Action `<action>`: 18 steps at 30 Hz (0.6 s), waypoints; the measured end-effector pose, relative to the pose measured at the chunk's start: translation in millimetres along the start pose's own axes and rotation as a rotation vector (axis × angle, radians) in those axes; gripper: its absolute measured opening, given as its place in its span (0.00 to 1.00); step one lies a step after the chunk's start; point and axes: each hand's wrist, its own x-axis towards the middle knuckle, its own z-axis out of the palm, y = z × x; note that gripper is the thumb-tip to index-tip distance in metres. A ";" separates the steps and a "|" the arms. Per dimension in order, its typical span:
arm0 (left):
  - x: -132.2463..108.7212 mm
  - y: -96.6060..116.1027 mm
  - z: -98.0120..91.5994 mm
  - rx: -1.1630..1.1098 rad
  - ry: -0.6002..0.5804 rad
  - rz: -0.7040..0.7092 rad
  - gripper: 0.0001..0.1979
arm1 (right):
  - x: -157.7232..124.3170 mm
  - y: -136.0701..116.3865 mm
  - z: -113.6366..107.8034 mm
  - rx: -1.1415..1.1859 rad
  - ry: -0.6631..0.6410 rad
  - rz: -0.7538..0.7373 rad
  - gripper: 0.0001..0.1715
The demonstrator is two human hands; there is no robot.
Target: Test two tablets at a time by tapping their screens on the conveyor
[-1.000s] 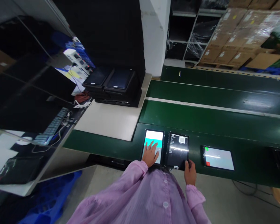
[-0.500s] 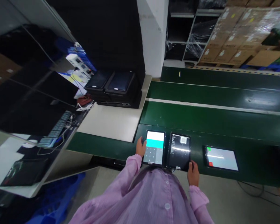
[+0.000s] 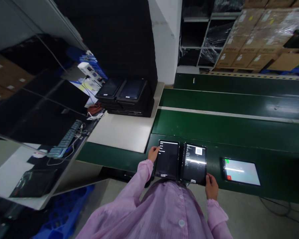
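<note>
Two dark tablets lie side by side at the near edge of the green bench. My left hand (image 3: 153,153) is at the upper left edge of the left tablet (image 3: 167,162), its extended fingertips reaching the screen beside a short list of white text. My right hand (image 3: 211,187) grips the lower right corner of the right tablet (image 3: 194,171), which shows small text and a white square code. A third tablet (image 3: 241,171) lies sideways farther right, with a pale screen and green and red corner blocks.
Stacked black tablets (image 3: 129,94) stand on a white board (image 3: 119,131) at the left. Beyond are a keyboard (image 3: 67,137) and another dark tablet (image 3: 33,182). Green bench strips (image 3: 214,124) run to the right. Cardboard boxes (image 3: 251,39) fill the back. A blue crate (image 3: 64,212) sits low left.
The left tablet's screen has gone from a calculator-like keypad to a black text menu. My left hand has moved slightly up along that tablet's edge. My right hand stays at its corner.
</note>
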 end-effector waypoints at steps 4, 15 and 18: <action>4.5 -0.4 4.4 0.022 0.026 0.022 0.24 | 1.6 2.4 0.2 -0.002 0.001 -0.003 0.39; -39.5 -34.2 -29.5 -0.022 -0.025 -0.006 0.29 | -2.6 -4.0 1.5 0.026 0.025 -0.017 0.37; -52.7 -42.5 -33.1 -0.045 -0.027 -0.017 0.29 | -1.7 -2.8 0.5 0.024 0.012 -0.001 0.36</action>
